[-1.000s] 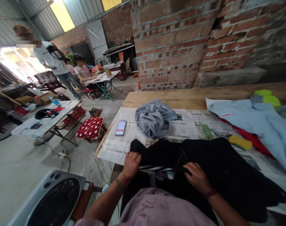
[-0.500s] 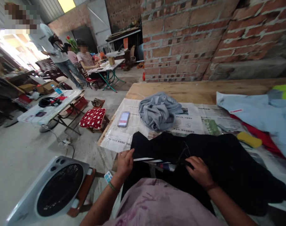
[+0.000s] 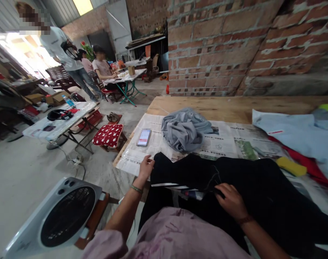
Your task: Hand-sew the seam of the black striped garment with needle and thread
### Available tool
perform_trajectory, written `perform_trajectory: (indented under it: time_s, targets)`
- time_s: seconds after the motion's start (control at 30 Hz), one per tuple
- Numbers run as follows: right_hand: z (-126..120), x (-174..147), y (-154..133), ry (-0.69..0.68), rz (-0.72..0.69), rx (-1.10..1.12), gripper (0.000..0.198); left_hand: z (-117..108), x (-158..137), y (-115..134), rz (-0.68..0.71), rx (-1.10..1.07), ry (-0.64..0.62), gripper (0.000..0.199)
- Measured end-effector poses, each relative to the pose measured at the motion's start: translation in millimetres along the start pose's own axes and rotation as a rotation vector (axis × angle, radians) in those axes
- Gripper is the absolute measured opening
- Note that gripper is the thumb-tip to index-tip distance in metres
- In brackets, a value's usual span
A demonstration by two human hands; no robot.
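A dark black garment with white stripes along its near edge spreads over the newspaper in front of me and hangs toward my lap. My left hand is at its far left corner, fingertips closed on the cloth's edge. Further right, my right hand has its fingers bent and pinched on the near edge of the same garment. A thin pale thread loops over the black cloth just above the right fingers. Whether a needle is in that hand I cannot make out.
Beyond the garment lie a crumpled grey cloth and a phone. At right are a yellow sponge-like block and a light blue cloth. A fan stands at lower left, near a red stool. People are at the back.
My left hand has moved up along the garment's left edge to its corner. The right hand stays on the near edge, slightly lower. The whole view has shifted a little.
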State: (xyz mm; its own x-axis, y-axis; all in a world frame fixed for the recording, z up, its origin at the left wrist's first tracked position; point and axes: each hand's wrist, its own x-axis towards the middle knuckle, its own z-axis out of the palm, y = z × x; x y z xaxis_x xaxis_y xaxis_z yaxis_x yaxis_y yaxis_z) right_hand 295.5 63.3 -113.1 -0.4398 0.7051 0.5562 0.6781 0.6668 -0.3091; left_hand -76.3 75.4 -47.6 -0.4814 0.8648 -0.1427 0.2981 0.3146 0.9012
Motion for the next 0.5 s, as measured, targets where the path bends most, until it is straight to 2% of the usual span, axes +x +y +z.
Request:
perform_trajectory:
  time_s: [0.17,0.27,0.33,0.43,0.5]
  targets:
    - [-2,2,-2,-0.017,0.025,0.005,0.010,14,-2,3,0.145,0.411,-0.097,0.067]
    - [-3,2,-3,-0.007,0.019,-0.004,0.010,27,1,15,0.161,0.521,-0.140,0.076]
    - [-3,1,-2,-0.008,0.006,-0.008,0.010,35,4,23,0.141,0.456,-0.179,0.074]
    - [-2,-1,-1,-0.021,0.006,-0.012,0.011,42,13,37,0.073,0.159,-0.227,0.066]
    - [0,-2,1,-0.018,0.009,-0.015,0.011,41,23,46,0.076,-0.029,-0.192,0.061]
